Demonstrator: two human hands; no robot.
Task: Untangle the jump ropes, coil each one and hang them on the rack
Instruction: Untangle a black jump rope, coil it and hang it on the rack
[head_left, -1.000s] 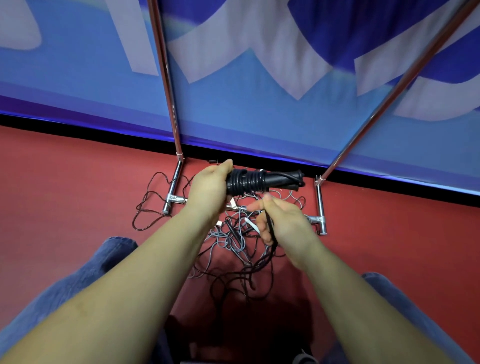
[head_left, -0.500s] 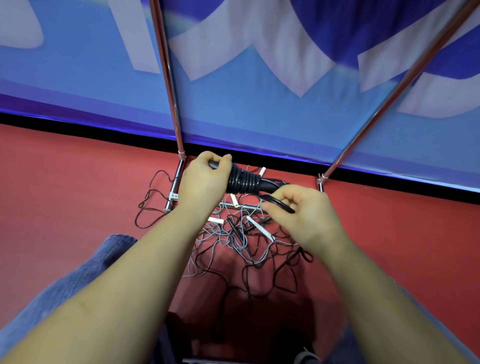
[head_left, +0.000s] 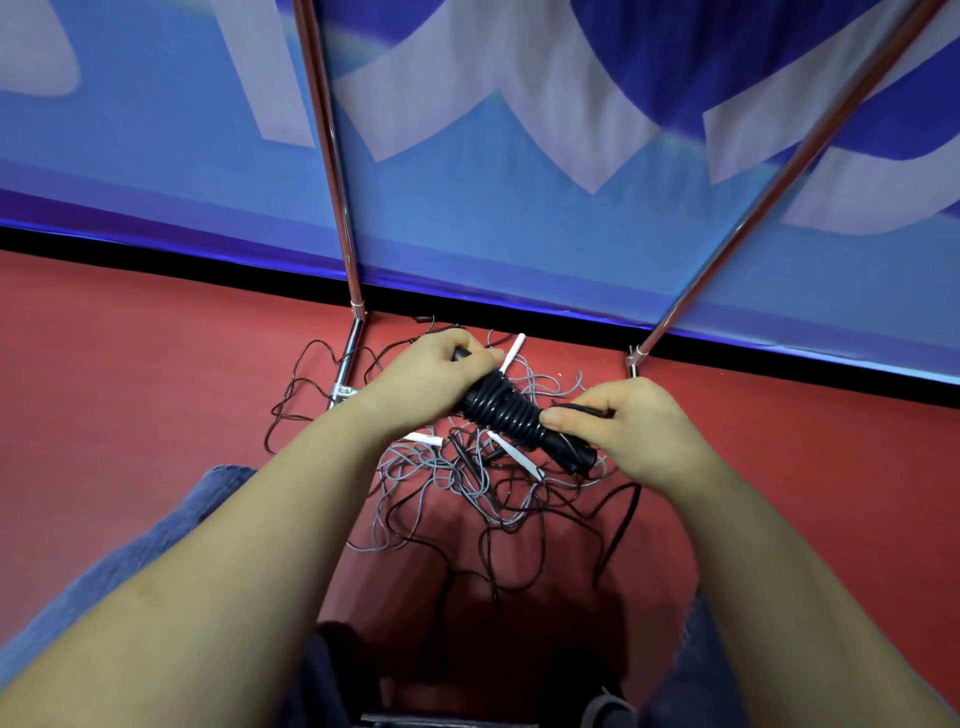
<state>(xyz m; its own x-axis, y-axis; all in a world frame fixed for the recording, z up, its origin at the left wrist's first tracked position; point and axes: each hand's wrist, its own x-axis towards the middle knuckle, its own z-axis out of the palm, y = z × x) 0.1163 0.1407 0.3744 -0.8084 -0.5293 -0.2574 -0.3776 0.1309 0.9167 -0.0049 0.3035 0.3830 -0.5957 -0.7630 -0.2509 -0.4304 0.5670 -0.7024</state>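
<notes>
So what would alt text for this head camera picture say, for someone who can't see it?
Two bare hands hold a black jump rope wound round its handles: the left hand grips one end, the right hand pinches the rope's loose end. Below, tangled ropes lie on red floor by a metal rack.

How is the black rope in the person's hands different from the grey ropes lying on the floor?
The black rope is wound in tight, neat turns around its handles; the grey ropes sprawl in loose, tangled loops. The black rope is held off the floor, the left hand gripping one end and the right hand pinching its cord; the grey ropes lie untouched on the red floor. Both are thin cords.
</notes>
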